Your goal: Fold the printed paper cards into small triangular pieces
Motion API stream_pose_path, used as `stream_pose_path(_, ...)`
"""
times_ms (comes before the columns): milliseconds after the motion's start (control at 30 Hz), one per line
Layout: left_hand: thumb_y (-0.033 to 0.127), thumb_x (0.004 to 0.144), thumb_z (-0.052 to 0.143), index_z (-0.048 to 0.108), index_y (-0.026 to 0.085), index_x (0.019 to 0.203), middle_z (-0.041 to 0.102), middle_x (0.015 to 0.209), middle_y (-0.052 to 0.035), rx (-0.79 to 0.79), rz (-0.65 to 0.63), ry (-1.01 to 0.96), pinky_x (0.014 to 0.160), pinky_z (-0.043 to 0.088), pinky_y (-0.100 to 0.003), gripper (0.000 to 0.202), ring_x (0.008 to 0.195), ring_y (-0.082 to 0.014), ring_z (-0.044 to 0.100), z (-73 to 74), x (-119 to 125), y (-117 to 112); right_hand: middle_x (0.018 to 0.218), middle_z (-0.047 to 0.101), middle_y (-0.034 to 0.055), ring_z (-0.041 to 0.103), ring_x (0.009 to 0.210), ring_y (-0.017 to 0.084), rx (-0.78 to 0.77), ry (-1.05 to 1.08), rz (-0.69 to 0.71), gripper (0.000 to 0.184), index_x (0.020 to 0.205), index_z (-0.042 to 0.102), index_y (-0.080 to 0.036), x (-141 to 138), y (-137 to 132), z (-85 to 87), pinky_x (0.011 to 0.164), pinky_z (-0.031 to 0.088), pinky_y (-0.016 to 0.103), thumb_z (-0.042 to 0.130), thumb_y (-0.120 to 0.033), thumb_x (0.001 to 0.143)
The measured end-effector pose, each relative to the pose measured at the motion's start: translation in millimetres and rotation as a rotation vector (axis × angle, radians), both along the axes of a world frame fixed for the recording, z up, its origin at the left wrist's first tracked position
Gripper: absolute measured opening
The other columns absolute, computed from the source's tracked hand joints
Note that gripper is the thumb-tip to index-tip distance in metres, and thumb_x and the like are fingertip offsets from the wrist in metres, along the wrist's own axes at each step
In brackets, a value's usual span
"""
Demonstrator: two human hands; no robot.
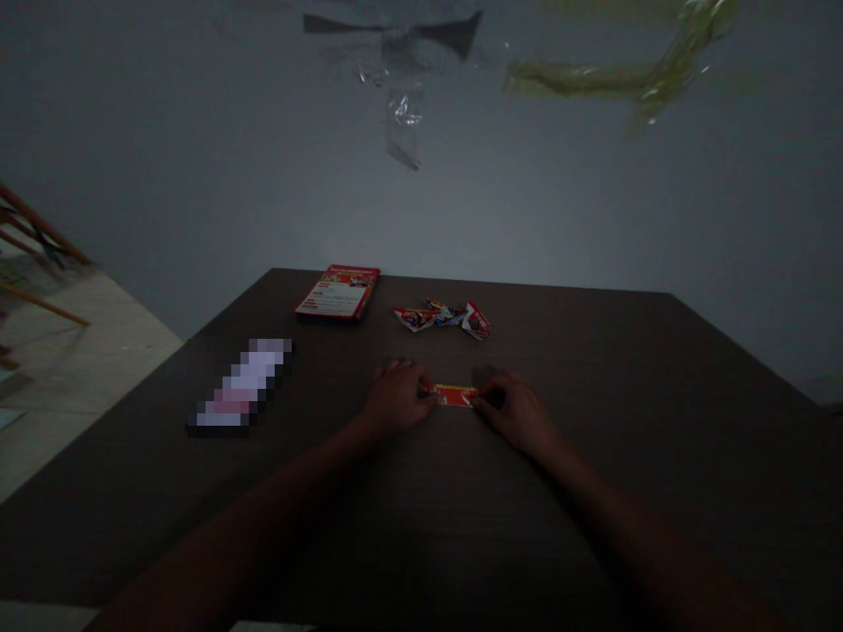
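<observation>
A small red folded paper strip (456,395) lies on the dark wooden table (659,421), held at both ends. My left hand (395,397) pinches its left end with fingers curled. My right hand (514,408) pinches its right end, fingers closed too. Both forearms reach in from the bottom of the view. The room is dim.
Behind the hands lie several folded red and white paper pieces (443,318) and a stack of red printed sheets (338,292). A blurred oblong object (241,386) rests at the left. Wooden chair legs (32,263) stand at far left; clear tape (405,123) hangs on the wall.
</observation>
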State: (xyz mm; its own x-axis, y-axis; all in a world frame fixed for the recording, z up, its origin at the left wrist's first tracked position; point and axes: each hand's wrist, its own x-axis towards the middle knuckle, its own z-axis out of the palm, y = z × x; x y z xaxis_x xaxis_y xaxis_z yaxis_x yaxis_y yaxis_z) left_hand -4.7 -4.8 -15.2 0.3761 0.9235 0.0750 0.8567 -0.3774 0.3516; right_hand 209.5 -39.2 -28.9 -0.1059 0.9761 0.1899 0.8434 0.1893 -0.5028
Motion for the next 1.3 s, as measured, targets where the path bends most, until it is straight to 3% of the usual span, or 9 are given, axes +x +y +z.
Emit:
stream_pose_path(333, 0.045, 0.072, 0.061, 0.060, 0.023, 0.088, 0.060, 0.098, -0.0042, -0.021, 0.009, -0.004, 0.082, 0.034, -0.040, 0.027, 0.101, -0.0259, 0.049, -1.0, -2, 2, 0.082, 0.063, 0.0045, 0.057, 0.081, 0.020, -0.031, 0.056, -0.013, 0.011, 0.077, 0.064, -0.019, 3, 0, 3.0, 0.073, 0.042, 0.032, 0.062, -0.030, 0.074)
stream_pose_path(500, 0.049, 0.069, 0.063, 0.058, 0.023, 0.096, 0.058, 0.102, -0.0057, -0.010, 0.033, 0.012, 0.080, 0.037, -0.039, 0.037, 0.101, -0.0270, 0.049, -2.8, -3, 3, 0.086, 0.063, 0.0062, 0.058, 0.081, 0.020, -0.026, 0.019, -0.032, 0.018, 0.085, 0.063, -0.018, 3, 0, 0.9, 0.074, 0.044, 0.032, 0.062, -0.032, 0.074)
stream_pose_path(900, 0.047, 0.072, 0.060, 0.058, 0.024, 0.095, 0.057, 0.104, -0.0052, -0.028, 0.040, 0.016, 0.083, 0.035, -0.040, 0.032, 0.103, -0.0265, 0.047, -1.6, 0, 0, 0.097, 0.061, 0.0090, 0.057, 0.090, 0.022, -0.022, -0.003, -0.015, 0.028, 0.097, 0.065, -0.018, 5, 1, -3.0, 0.084, 0.043, 0.035, 0.061, -0.035, 0.076)
stream_pose_path(1133, 0.037, 0.072, 0.064, 0.056, 0.022, 0.093, 0.056, 0.102, -0.0041, 0.070, 0.003, -0.089, 0.082, 0.036, -0.037, 0.027, 0.100, -0.0240, 0.048, -7.2, -1, -3, 0.091, 0.062, 0.0075, 0.056, 0.087, 0.022, 0.019, -0.011, -0.002, 0.022, 0.090, 0.063, -0.019, 7, 0, -2.4, 0.080, 0.042, 0.036, 0.061, -0.034, 0.075)
stream_pose_path(1300, 0.029, 0.070, 0.066, 0.054, 0.020, 0.088, 0.058, 0.094, -0.0021, 0.091, -0.036, -0.189, 0.081, 0.038, -0.033, 0.024, 0.092, -0.0202, 0.051, -10.1, -2, -4, 0.084, 0.062, 0.0041, 0.056, 0.077, 0.019, -0.006, 0.108, 0.015, 0.018, 0.088, 0.058, -0.019, 7, -2, -0.9, 0.069, 0.043, 0.030, 0.061, -0.031, 0.075)
